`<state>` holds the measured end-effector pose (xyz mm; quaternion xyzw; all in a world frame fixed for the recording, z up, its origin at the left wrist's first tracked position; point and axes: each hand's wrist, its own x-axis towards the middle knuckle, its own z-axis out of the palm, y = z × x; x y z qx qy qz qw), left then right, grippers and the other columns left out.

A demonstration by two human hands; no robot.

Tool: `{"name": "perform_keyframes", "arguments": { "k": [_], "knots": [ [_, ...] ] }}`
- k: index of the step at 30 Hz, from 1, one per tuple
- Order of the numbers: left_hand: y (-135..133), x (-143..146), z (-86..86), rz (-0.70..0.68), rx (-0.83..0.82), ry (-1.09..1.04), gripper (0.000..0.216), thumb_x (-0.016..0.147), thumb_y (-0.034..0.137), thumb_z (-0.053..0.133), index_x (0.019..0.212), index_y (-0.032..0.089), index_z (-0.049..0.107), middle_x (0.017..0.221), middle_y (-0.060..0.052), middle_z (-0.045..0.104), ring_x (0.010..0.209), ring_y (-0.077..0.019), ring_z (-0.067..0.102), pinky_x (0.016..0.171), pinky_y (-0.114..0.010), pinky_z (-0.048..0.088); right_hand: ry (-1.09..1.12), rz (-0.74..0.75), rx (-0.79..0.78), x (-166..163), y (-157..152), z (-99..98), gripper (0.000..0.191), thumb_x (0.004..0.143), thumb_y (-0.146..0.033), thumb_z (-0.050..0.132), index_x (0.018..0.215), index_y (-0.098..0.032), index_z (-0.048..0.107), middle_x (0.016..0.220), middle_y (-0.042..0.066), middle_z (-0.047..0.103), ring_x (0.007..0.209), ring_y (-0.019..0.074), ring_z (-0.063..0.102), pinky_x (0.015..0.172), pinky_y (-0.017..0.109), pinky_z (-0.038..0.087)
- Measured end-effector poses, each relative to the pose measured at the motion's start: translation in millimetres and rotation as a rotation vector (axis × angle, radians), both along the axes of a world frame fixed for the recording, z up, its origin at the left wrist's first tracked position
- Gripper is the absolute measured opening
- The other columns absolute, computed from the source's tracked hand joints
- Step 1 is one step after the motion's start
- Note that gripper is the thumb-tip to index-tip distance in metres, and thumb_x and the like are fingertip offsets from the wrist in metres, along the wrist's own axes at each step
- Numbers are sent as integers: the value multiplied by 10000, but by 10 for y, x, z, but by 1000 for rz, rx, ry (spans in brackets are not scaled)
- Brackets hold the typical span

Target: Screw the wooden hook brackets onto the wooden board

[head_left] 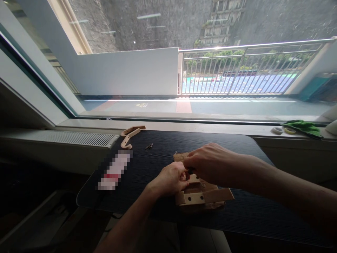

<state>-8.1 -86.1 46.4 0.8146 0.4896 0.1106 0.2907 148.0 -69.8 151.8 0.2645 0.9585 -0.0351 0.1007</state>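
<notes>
My left hand [168,179] is closed, its fingertips pinched together beside my right hand above a brown wooden board [210,188]. What they pinch is hidden. My right hand [207,164] is curled in a fist over the same spot. A small dark bit of something [190,170] shows under its fingers, too little to name. A pale bent wooden piece [195,198] with two dark holes or screw heads lies across the board's near end. Part of a second pale wooden piece [194,179] shows just below my hands.
Bent wooden hooks [131,138] lie at the back left of the black table [155,140]. Several small screws [149,146] lie nearby, with a blurred pinkish item [116,172] further left. A green cloth [302,128] and tape rolls [277,130] sit on the sill. A window stands behind.
</notes>
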Motion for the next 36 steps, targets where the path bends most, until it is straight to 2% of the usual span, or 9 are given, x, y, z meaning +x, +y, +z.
{"name": "perform_keyframes", "arguments": {
  "k": [6, 13, 16, 21, 24, 31, 36],
  "knots": [
    [2, 1, -9, -30, 31, -10, 87, 726, 219, 571, 667, 160, 548, 645, 22, 547, 612, -101, 478, 553, -203, 338, 13, -34, 23, -29, 6, -102, 163, 805, -153, 513, 924, -172, 623, 715, 29, 649, 635, 158, 597, 505, 253, 246],
    [-3, -4, -33, -1, 25, -47, 105, 729, 247, 576, 677, 163, 540, 642, 24, 552, 590, -99, 478, 544, -206, 340, 20, -26, 13, -8, -15, 27, 133, 768, -152, 539, 883, -185, 598, 711, 9, 639, 618, 143, 584, 487, 251, 221],
    [-4, -4, -27, 3, 10, -30, 118, 740, 263, 565, 681, 165, 539, 671, 17, 558, 611, -106, 484, 548, -208, 343, 3, -14, 3, -3, 5, 19, 100, 785, -141, 522, 829, -176, 605, 726, 24, 644, 630, 136, 579, 500, 250, 226],
    [-4, -5, -19, -10, -7, -38, 102, 736, 247, 566, 691, 160, 536, 681, 13, 553, 617, -104, 487, 546, -204, 344, 11, -50, 26, -36, 24, -64, 148, 846, -232, 488, 806, -158, 610, 662, 28, 630, 565, 133, 561, 485, 254, 210],
    [-4, -2, -22, -11, 2, -58, 45, 716, 203, 567, 724, 165, 544, 691, 17, 555, 616, -101, 489, 552, -202, 344, 19, -73, 65, -32, 12, -47, 188, 858, -262, 472, 771, -156, 601, 633, 25, 618, 534, 133, 548, 470, 256, 195],
    [-1, 6, -16, -10, -17, -31, 38, 726, 201, 549, 721, 164, 556, 681, 16, 549, 608, -102, 482, 550, -204, 345, 26, -19, 11, 34, 13, 13, 124, 775, -132, 516, 804, -183, 626, 723, 20, 649, 642, 136, 575, 518, 242, 254],
    [1, 1, -17, -10, 19, -22, 61, 720, 208, 555, 680, 162, 547, 666, 17, 546, 610, -102, 474, 551, -208, 335, 6, -59, 2, -18, -2, -54, 157, 802, -157, 508, 883, -163, 642, 743, 58, 655, 693, 154, 599, 561, 236, 297]
  ]
}}
